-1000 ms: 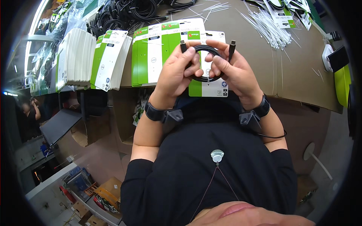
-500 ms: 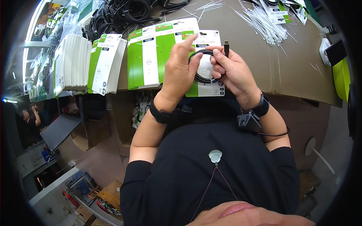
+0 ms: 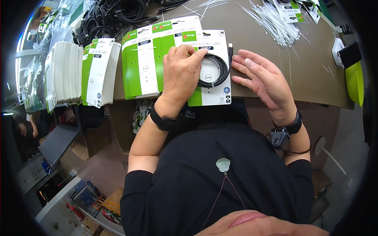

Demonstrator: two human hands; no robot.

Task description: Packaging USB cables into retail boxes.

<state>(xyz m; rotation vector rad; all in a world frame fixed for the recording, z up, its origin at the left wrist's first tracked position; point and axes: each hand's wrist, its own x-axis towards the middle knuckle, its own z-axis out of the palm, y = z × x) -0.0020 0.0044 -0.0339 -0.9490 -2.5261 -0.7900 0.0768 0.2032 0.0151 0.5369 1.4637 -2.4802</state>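
Note:
A black cable (image 3: 224,70), wound into a ring, lies against a green and white backing card (image 3: 216,96) at the table's front edge. One connector (image 3: 230,49) points up at the ring's right side. A small white tie crosses the ring's lower part. My left hand (image 3: 180,69) is closed in a pinch at the upper left of the ring, its thumb and index finger on the cable. Just right of the ring, my right hand (image 3: 265,78) is open, fingers stretched out and holding nothing.
Overlapping green and white cards (image 3: 145,78) lie left of my left hand, a white tie across them. Two upright card stacks (image 3: 67,74) stand farther left. Behind are a heap of black cables (image 3: 126,13) and a bunch of white ties (image 3: 275,25). A yellow-green container (image 3: 354,82) is at right.
My right hand has let go of the cable and moved right, its fingers opening. My left hand has closed from a spread pose onto the ring's upper left.

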